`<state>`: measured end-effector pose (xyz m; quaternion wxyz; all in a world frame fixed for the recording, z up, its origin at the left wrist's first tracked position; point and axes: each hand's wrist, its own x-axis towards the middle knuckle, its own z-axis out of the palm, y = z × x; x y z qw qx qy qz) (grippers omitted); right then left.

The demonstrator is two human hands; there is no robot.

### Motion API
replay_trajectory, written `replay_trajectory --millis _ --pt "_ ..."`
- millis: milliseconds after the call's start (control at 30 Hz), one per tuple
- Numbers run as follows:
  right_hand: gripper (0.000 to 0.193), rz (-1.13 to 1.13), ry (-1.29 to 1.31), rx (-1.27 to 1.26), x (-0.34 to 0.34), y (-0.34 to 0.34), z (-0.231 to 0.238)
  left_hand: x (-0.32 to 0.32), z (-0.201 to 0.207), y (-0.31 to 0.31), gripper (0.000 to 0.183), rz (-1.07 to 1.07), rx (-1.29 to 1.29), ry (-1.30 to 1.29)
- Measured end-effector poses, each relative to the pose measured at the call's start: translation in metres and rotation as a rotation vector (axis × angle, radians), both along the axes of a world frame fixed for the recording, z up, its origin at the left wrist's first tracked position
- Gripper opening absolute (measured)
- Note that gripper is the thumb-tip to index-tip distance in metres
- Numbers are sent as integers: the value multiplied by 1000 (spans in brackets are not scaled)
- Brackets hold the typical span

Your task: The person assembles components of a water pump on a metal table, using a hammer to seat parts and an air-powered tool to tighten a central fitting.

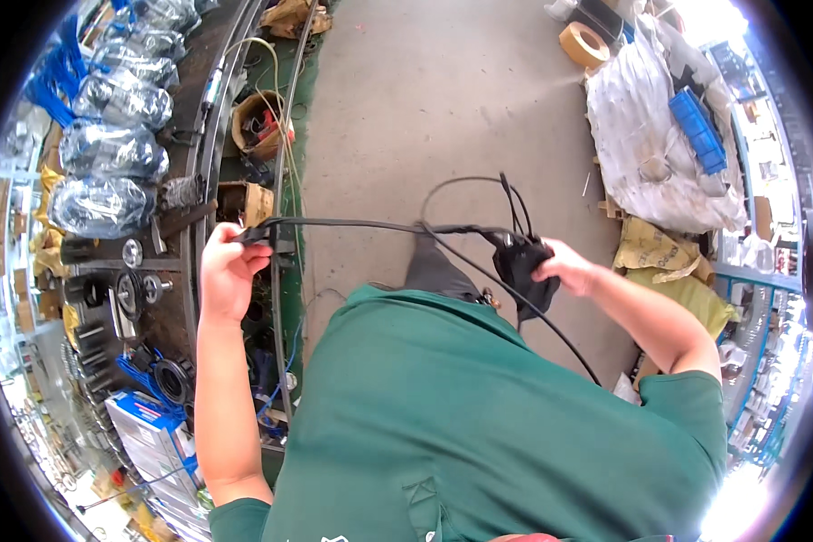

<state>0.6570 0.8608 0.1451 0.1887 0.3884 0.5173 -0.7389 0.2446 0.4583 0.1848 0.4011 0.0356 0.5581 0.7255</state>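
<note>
My left hand (228,271) is at the left, beside the workbench, with thumb and fingers pinched on one end of a black strap (352,222). A dark buckle-like piece (260,235) hangs by those fingertips. From there the strap runs nearly straight across in front of my body to the right. My right hand (565,266) grips a soft black pouch-like bundle (522,271), its fingers partly hidden behind it. Thin black cables (468,181) loop up from the bundle, and another cable (565,341) slants down over my green shirt.
On the left workbench (185,163) lie several plastic-wrapped parts (113,149), metal wheels and a white-and-blue box (154,443). Cartons (244,203) sit under its edge. To the right stand a wrapped pallet load (659,135), a blue bin (697,131) and a tape roll (584,45).
</note>
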Motion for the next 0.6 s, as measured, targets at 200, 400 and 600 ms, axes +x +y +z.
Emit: replay_trajectory --millis 200,400,600 --pt "69 168 231 6 -77 53 27 -6 31 -12 30 252 -28 87" --pt "58 258 375 247 -106 85 32 28 17 36 34 -211 -865 1125" --pt "60 213 470 352 -114 113 9 101 -1 216 64 -589 -586 1112"
